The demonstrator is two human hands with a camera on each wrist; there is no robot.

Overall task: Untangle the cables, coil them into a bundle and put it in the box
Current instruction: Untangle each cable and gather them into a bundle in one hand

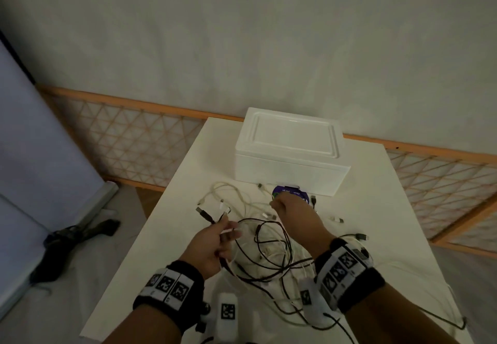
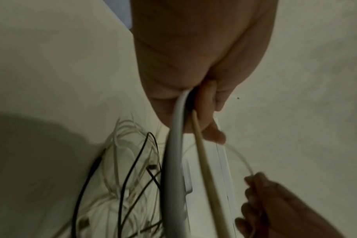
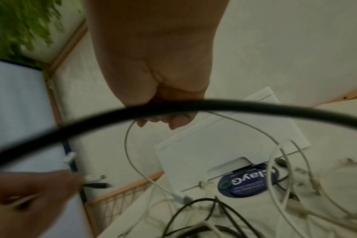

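Note:
A tangle of black and white cables (image 1: 265, 246) lies on the white table (image 1: 376, 195) in front of a white foam box (image 1: 290, 152) with its lid on. My left hand (image 1: 227, 233) is raised over the tangle's left side and grips several strands, among them a white cable (image 2: 174, 153) and a cream cable (image 2: 203, 157). My right hand (image 1: 278, 203) is a fist just before the box and pinches a thin white cable (image 3: 128, 145) that loops down to the pile. A black cable (image 3: 173, 104) crosses close to the right wrist camera.
A round blue-labelled packet (image 1: 291, 192) lies against the box front. Loose plug ends (image 1: 337, 220) are scattered on the right. A wooden lattice screen (image 1: 134, 139) runs behind the table. A black object (image 1: 80, 236) lies on the floor at left.

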